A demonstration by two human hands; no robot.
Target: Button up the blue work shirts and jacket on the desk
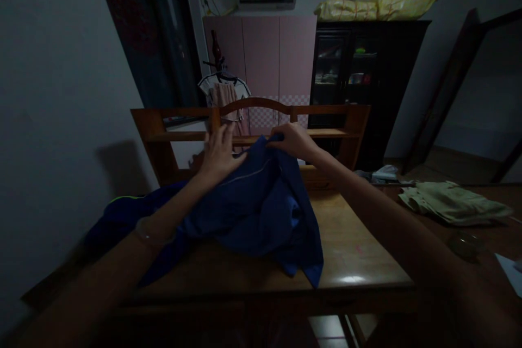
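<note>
A dark blue garment (261, 206) with a pale line of zip or piping lies bunched on the wooden desk (342, 228). My right hand (293, 140) pinches its upper edge and lifts it off the desktop. Beside that raised edge, my left hand (221, 155) has its fingers spread and slightly blurred; it holds nothing, and I cannot tell whether it touches the cloth. Under my left forearm lies more bright blue cloth (122, 216) with a green edge. The garment's kind is hidden by its folds.
The desk's wooden shelf back (256, 102) rises behind the cloth. Folded pale green cloth (452, 201) and a glass dish (465, 243) lie on a surface at right. A wall stands close on the left. Clothes on hangers (224, 89), a pink wardrobe (263, 54) and a black cabinet (399, 76) stand farther back.
</note>
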